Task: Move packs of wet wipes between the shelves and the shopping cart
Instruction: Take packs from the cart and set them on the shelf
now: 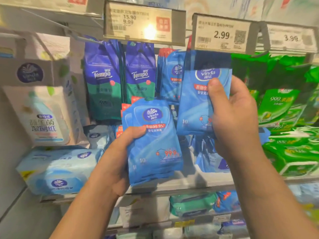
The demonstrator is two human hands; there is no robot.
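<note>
The left hand [114, 157] is gripping stacked blue packs [153, 144]; the right hand [233, 118] is pinching one blue pack [195, 104], covering hanging packs [170, 75] beside green packs [283, 104].

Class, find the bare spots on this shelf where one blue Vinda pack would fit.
Bare shelf board shows along the front edge, between the pale Vinda box and the green packs. Behind it, hanging Tempo packs and blue packs crowd together.
</note>
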